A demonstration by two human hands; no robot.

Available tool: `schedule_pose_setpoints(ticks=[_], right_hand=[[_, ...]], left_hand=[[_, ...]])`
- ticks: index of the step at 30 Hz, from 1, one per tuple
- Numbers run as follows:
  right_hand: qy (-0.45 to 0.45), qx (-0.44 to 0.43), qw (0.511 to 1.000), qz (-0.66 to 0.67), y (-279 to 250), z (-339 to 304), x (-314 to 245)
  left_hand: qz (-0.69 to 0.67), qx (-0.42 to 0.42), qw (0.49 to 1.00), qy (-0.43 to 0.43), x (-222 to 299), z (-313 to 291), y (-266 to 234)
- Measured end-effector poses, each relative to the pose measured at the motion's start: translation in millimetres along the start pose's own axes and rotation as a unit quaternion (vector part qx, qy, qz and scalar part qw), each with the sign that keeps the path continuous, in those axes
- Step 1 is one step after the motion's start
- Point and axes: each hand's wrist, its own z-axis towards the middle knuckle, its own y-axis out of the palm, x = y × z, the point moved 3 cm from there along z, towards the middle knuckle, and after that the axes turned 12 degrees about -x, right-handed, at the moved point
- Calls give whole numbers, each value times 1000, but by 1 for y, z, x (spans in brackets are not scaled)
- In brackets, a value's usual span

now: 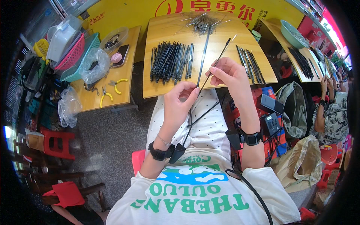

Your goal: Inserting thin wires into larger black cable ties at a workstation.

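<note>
Head view, left hand [180, 98]: pinches dark strip [203, 56]
Right hand [231, 75]: pinches thin rod [224, 47]
Desk [221, 78]: black bundle [165, 62] at nine o'clock (wiry tangle [202, 23] at twelve)

Brt lt, R-side glare; edges dark, bent.

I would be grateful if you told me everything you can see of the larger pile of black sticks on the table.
The larger pile of black sticks lies on the left side of the wooden table. The many slim sticks look glossy; their material is unclear. They lie roughly lengthwise, pointing away from the person, packed and overlapping on the left and looser on the right, with uneven ends. The left hand is nearest, but does not hold the pile.
</note>
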Motion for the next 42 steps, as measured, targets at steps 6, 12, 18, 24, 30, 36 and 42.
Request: schedule_pose_setpoints(ticks=[6,12,18,24,30,36,42], right_hand=[[-1,9,1000,8,-2,-3,0],[19,12,999,32,-5,-3,1],[20,6,999,37,-5,-2,5],[15,18,1000,15,2,1,8],[-5,15,996,-83,-14,10,16],[15,335,888,-313,-159,7,29],[131,358,724,-575,-244,-13,67]], left_hand=[[61,-22,997,37,5,-1,3],[67,-37,996,42,6,-2,5],[101,-31,992,66,10,-3,5],[75,-16,997,20,4,0,2],[22,-58,998,-14,2,-2,9],[124,-171,976,-54,-17,2,12],[349,-49,931,98,-41,31,16]])
